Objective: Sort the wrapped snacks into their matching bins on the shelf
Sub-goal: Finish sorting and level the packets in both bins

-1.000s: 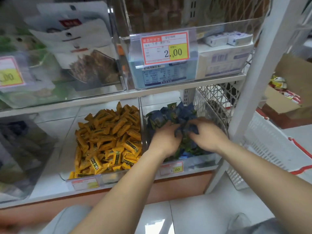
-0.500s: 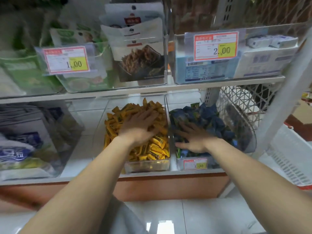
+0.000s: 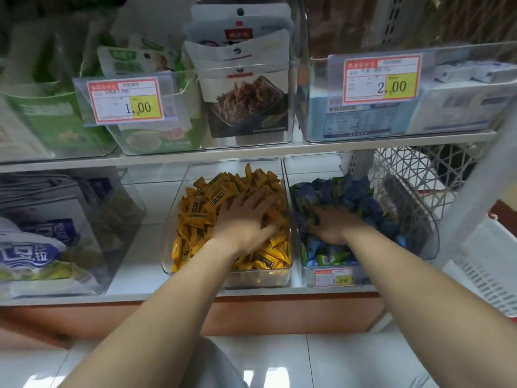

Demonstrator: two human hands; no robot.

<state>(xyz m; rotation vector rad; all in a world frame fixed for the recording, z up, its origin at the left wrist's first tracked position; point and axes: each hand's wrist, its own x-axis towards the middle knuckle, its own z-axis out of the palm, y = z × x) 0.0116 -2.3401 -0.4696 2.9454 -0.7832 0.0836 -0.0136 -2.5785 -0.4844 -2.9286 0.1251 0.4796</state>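
Step in hand: levelling and checking both piles, no transfer under way.

My left hand (image 3: 246,219) lies palm down on the yellow snacks (image 3: 201,205), fingers spread and straight, gripping nothing. My right hand (image 3: 334,226) lies palm down on the blue snacks (image 3: 355,197), fingers extended as far as the blur allows, nothing pinched.

The yellow pile fills the middle bin (image 3: 257,278) on the lower shelf (image 3: 134,278). The blue pile fills the right bin (image 3: 428,236), at the shelf's right end.

Green-wrapped pieces (image 3: 324,259) sit at the front of the right bin; whether they belong there I cannot tell.

Next move, in my judgement: pinch out any stray wrapper and carry it over the shared bin walls, which stand just beside each other.

Obstructions: the upper shelf board (image 3: 251,149) hangs over both bins and limits lift. A white lattice basket (image 3: 405,169) stands behind the right bin. A price tag (image 3: 334,277) covers part of that bin's front.
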